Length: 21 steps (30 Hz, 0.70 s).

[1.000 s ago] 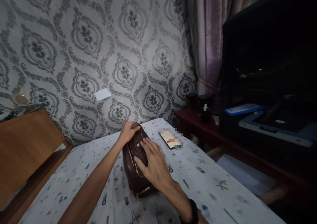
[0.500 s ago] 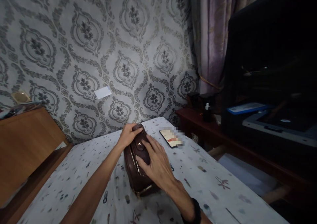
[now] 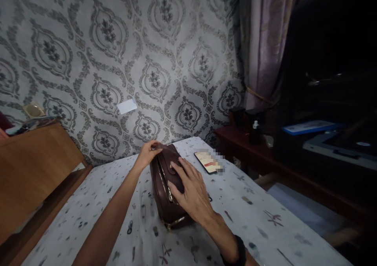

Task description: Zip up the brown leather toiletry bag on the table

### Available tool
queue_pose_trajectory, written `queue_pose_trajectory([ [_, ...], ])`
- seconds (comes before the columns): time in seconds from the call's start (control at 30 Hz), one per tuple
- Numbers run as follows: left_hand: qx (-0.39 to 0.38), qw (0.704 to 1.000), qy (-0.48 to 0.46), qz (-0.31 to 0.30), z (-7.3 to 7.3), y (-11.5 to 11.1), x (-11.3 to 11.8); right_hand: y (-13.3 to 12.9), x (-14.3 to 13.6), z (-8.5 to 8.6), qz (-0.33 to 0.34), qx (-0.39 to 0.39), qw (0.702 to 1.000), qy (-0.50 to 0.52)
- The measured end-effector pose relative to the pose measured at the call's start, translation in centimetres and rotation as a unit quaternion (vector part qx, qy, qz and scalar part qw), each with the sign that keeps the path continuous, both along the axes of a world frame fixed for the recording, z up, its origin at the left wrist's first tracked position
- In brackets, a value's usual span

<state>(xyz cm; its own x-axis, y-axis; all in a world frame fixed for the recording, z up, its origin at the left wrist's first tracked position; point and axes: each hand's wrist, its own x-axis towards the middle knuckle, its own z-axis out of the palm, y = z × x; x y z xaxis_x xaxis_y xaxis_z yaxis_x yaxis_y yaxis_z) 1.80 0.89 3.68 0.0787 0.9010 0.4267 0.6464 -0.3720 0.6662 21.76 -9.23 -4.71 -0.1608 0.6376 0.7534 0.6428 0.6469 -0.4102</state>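
Note:
A dark brown leather bag (image 3: 160, 193) with gold zippers lies on a white patterned cloth (image 3: 118, 223). At the bag's far end, my left hand (image 3: 147, 154) pinches a brown strap or flap and holds it slightly raised. My right hand (image 3: 191, 185) rests over the bag's right side with its fingers spread, the fingertips near a small gold clasp and the thumb beside the front zipper. A phone (image 3: 207, 163) with a lit screen, partly pixelated, lies to the right beyond the bag.
On the left stands a wooden headboard or cabinet (image 3: 38, 164). A dark red table (image 3: 244, 144) at the right holds a small dark bottle (image 3: 255, 134) and a blue-edged flat item (image 3: 310, 127). The patterned wall (image 3: 153, 42) rises behind.
My left hand has lifted the strap or flap at the bag's far end and shifted slightly left along it. My right hand stays spread on the bag. The view has turned slightly left.

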Motion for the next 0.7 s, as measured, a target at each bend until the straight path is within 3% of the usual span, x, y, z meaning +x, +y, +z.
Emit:
queue_pose_trajectory([
  [0.2,-0.003,0.999,0.037,0.033,-0.5,-0.1,-2.2,-0.2,0.1,0.1,0.005,0.002,1.0,-0.015],
  [0.7,0.033,0.991,0.101,0.078,-0.3,-1.5,-2.1,-0.5,-0.4,0.1,-0.026,-0.019,0.996,-0.086],
])
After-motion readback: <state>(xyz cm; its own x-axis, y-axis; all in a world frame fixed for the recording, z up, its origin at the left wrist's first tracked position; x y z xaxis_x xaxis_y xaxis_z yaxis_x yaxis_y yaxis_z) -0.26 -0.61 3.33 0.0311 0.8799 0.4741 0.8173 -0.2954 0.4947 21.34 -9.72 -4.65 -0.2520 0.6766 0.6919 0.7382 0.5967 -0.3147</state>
